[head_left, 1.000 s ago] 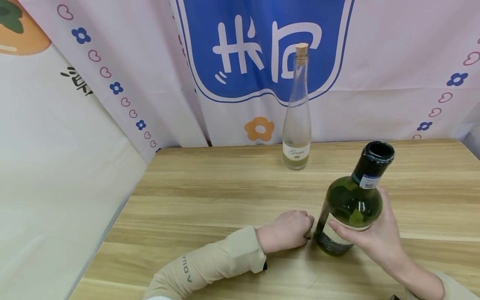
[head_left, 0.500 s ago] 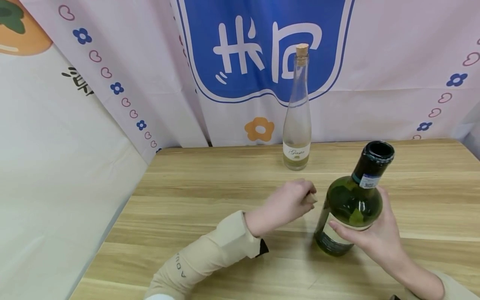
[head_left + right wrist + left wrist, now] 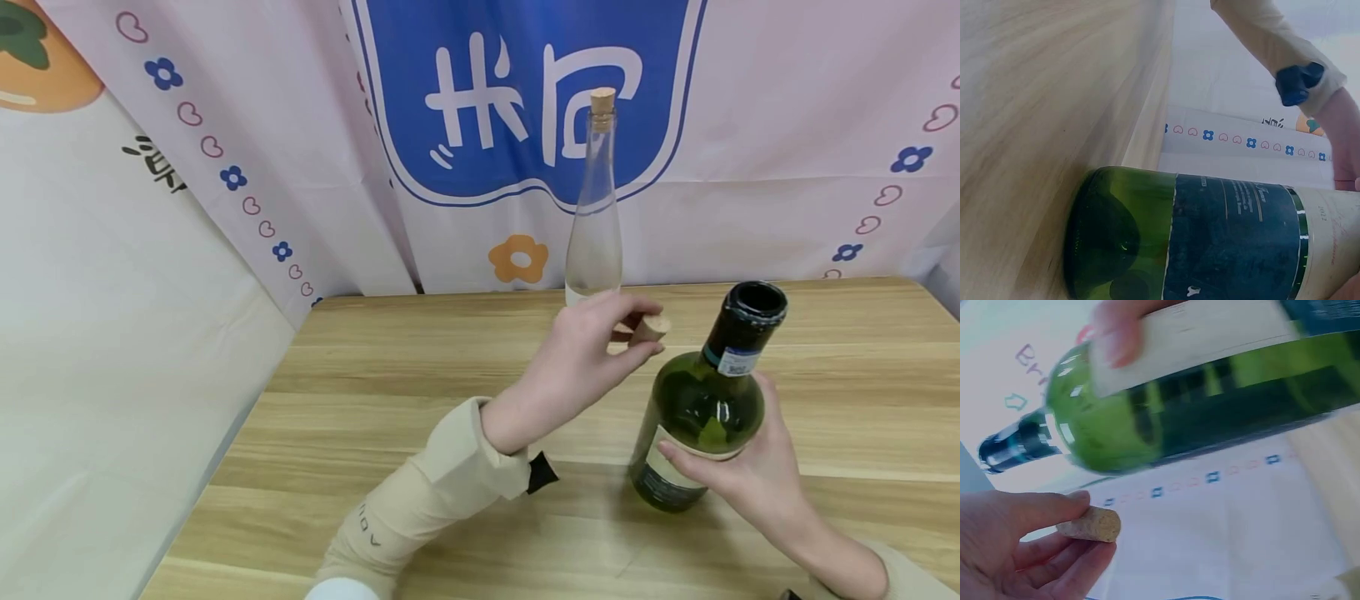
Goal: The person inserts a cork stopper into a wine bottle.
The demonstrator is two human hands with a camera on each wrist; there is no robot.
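Observation:
A cork (image 3: 649,328) is pinched between the thumb and fingers of my left hand (image 3: 573,367), raised to the left of the green wine bottle's neck. In the left wrist view the cork (image 3: 1092,525) sticks out past the fingertips, apart from the bottle. My right hand (image 3: 757,467) grips the wine bottle (image 3: 705,408) around its body, thumb over the cream label. The bottle's dark mouth is uncorked, and its base is at the table. A dark blue label (image 3: 1232,234) shows low on the bottle in the right wrist view.
Behind my left hand stands a tall clear bottle (image 3: 594,242) with a cork stopper (image 3: 602,108); its lower part is hidden by that hand. The wooden table (image 3: 390,358) ends at a printed curtain (image 3: 465,242) at the back. A white cloth (image 3: 112,375) hangs at the left.
My left hand has risen from the tabletop beside the wine bottle's base, bringing the cork up toward the neck. The right hand and wine bottle have stayed in place.

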